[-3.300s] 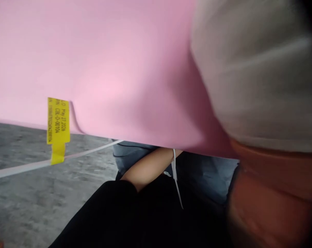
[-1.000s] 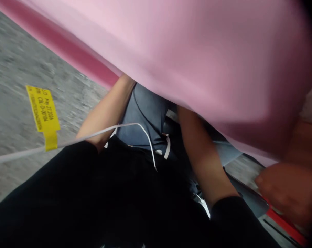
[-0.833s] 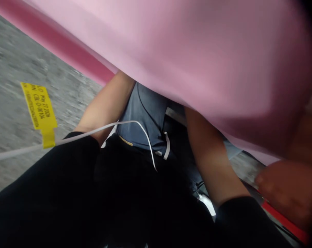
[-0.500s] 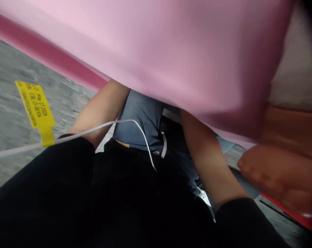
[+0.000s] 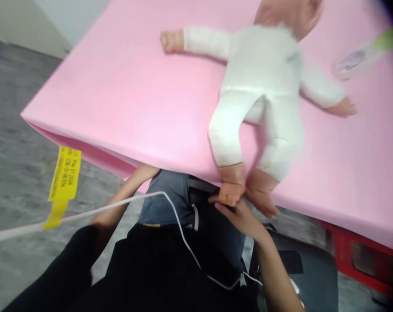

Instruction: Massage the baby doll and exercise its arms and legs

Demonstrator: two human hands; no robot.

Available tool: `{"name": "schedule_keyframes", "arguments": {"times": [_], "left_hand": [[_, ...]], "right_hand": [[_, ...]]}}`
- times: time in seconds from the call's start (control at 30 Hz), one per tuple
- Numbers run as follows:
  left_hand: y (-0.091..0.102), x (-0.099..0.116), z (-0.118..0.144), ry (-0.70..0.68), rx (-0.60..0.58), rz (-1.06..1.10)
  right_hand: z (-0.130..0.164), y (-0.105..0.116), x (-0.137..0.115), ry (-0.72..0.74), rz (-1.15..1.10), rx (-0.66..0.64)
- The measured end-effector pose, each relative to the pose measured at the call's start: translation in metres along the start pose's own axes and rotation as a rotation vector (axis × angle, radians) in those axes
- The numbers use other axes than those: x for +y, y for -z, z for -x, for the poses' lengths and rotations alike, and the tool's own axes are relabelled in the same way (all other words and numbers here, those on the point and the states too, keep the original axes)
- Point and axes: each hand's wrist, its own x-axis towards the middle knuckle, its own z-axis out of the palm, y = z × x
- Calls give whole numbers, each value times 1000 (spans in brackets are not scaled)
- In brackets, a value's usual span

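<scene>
A baby doll with a white cloth body lies on its back on a pink-covered table, its feet hanging over the near edge. My right hand is below that edge, close by the doll's foot; its visible fingers are stretched and apart. Whether it touches the foot I cannot tell. My left forearm reaches under the hanging pink cover, which hides the left hand's fingers.
A white cable with a yellow tag crosses before me. A clear item with a green end lies blurred on the table's right. Below are a dark chair seat and a red frame.
The view has lifted and drawn back, bringing the tabletop and whole doll body into sight. My right hand, hidden under the pink cover before, now shows below the edge.
</scene>
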Motion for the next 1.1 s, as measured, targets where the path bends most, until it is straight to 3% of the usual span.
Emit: {"name": "schedule_keyframes", "arguments": {"times": [0.1,0.2,0.27,0.53,0.73,0.97,1.03,1.1], "left_hand": [[32,1,9,-54,-40,-63],[62,-5,36,-194,-309,-62],[74,-3,52,-209,-385,-60],[74,37,65,-331,-355,-57],[70,49,70,-462,-365,-59],[82,62,84,-522,-168,156],[96,71,86,-619,-226,269],[111,86,83,-773,-357,410]], "right_hand": [[37,22,-16,63,-138,-94],[68,38,-21,95,-209,-90],[77,43,-22,122,-209,-36],[99,36,-28,151,-149,68],[131,35,-24,125,-145,165],[145,45,-23,123,-101,237],[142,51,-25,139,-87,274],[137,59,-30,195,-83,325]]}}
